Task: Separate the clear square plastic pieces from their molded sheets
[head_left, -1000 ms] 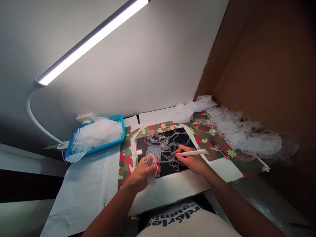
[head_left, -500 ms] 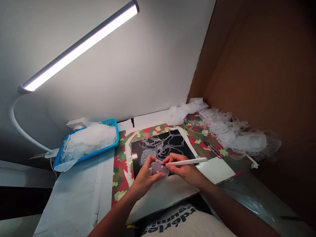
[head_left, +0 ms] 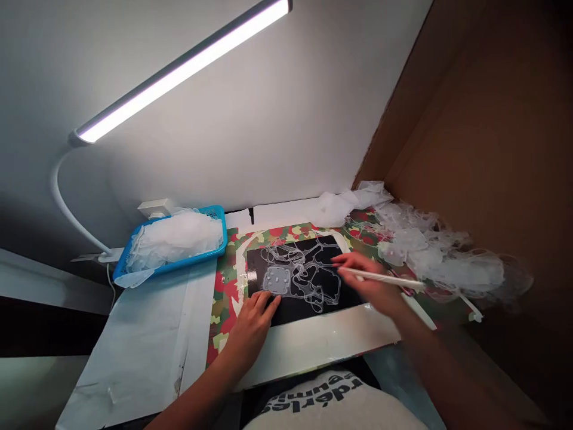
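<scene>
The thin clear plastic film (head_left: 308,276) is lying in looping outlines across a black sheet (head_left: 295,313), and it is looking light, limp and prone to clinging, so the stiffer-looking square patch (head_left: 276,279) near the sheet's left edge is offering the safest place to take hold. The left hand (head_left: 250,322) is resting open, fingers spread, just beside that patch, while the blurred right hand (head_left: 369,278) is pinching a white stylus (head_left: 380,276) above the sheet.

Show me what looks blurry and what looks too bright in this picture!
In the head view, the right hand and white stick are blurred, while the left hand looks sharper; the lamp glares white, and the black sheet has a shiny patch.
</scene>
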A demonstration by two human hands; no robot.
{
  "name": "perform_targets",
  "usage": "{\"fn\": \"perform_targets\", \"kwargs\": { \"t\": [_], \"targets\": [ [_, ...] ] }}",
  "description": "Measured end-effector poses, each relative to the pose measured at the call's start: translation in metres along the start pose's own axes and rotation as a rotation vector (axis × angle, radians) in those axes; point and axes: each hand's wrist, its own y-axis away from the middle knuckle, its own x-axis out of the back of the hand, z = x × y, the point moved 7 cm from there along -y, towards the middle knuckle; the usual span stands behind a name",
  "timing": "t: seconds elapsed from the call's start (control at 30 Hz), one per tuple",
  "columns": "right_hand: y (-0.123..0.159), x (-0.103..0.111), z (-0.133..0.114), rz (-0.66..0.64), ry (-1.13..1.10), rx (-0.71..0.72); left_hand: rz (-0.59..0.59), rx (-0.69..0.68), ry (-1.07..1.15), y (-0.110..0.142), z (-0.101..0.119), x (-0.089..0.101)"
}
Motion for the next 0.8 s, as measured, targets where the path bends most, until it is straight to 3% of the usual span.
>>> {"fn": "perform_targets", "kwargs": {
  "t": [0.1,0.17,0.23,0.43,0.8],
  "targets": [
    [-0.007,-0.084,-0.034,-0.271,-0.059,0.196,-0.025,-0.006,-0.112,0.002,0.005,-0.001],
    [-0.01,-0.119,-0.042,-0.334,-0.018,0.31,-0.026,0.003,-0.161,0.003,0.005,-0.001],
    [-0.013,-0.14,-0.039,-0.356,0.025,0.368,-0.025,0.011,-0.199,0.004,0.003,-0.002],
    [-0.018,-0.151,-0.025,-0.363,0.039,0.363,-0.036,0.0,-0.254,0.005,0.002,-0.006],
    [-0.018,-0.156,-0.027,-0.382,0.141,0.368,-0.039,0.003,-0.263,0.006,0.004,-0.009]
  ]
}}
